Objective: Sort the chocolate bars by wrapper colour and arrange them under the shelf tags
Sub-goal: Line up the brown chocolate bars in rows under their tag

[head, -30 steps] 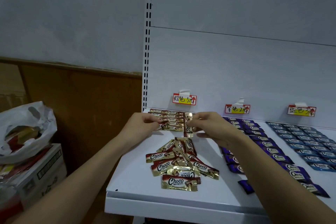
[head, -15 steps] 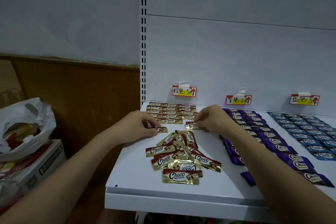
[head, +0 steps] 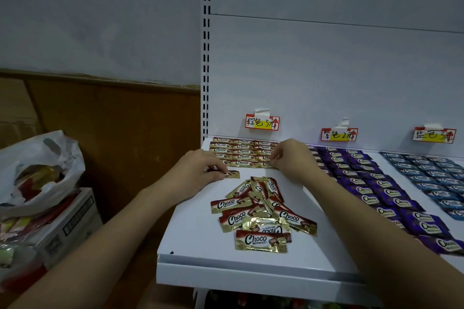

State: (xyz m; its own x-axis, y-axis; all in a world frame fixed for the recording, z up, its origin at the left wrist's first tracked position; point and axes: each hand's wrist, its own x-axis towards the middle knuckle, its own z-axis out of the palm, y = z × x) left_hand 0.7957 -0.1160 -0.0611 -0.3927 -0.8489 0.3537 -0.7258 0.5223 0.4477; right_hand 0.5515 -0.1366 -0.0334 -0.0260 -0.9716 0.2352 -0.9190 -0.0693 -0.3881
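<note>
Both forearms bare, no sleeves, rings or watch.

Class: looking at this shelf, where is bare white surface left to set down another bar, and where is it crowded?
Bare shelf lies left of the loose brown pile, along the front edge, and between pile and purple bars. Crowded: the brown rows at the back, where both hands work, plus the purple and blue bars.

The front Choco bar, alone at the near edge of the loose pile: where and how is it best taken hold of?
Probably by a crimped gold end of the front Choco bar. It lies flat on the shelf, label up and crosswise, so a pinch grip from the near left corner suits: that end is clear, while the loose pile overlaps its far edge.
</note>
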